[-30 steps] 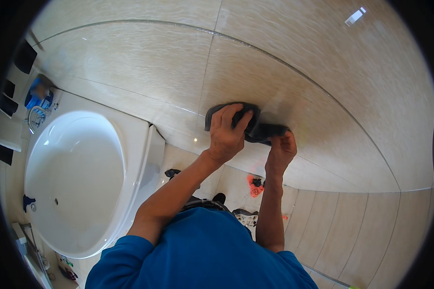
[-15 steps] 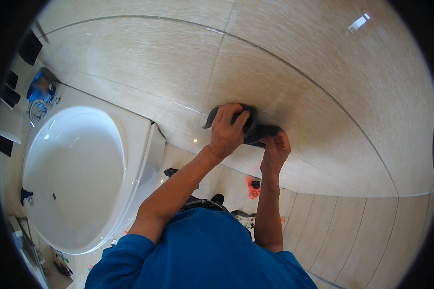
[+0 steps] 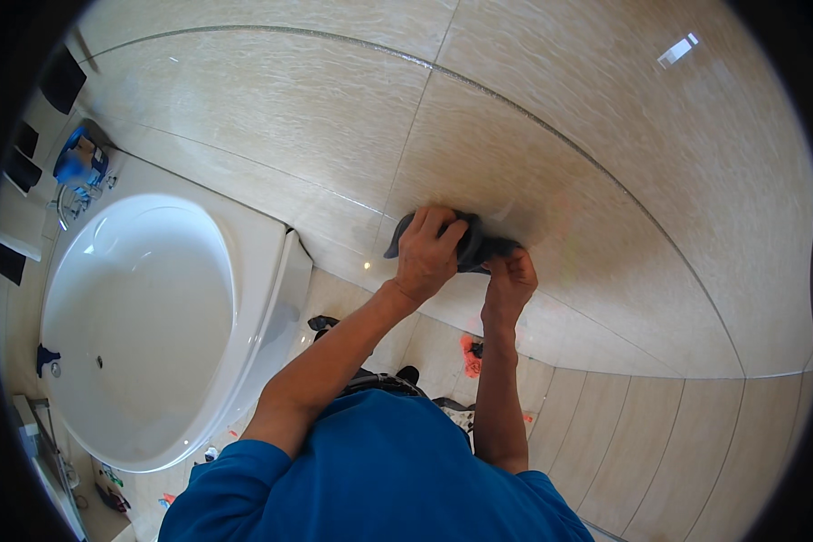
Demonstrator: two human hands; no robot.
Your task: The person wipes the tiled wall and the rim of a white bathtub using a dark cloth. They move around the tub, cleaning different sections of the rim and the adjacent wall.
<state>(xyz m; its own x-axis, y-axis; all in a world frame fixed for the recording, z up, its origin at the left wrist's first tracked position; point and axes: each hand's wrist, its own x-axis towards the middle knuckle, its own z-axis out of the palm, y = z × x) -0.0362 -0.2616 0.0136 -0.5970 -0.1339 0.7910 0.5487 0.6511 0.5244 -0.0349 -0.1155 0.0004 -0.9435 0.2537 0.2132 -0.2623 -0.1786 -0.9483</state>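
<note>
A dark cloth is in front of the tiled wall, above its bottom edge. The left hand's bent fingers grip its left part; the right hand's fingers pinch its right end. A blue container sits near the bathtub's far-left corner.

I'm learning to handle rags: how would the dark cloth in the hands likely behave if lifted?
Probably floppy: the dark cloth bunches and bends between the left hand and right hand. Likely light too, as the right hand seems only to pinch one end.
</note>
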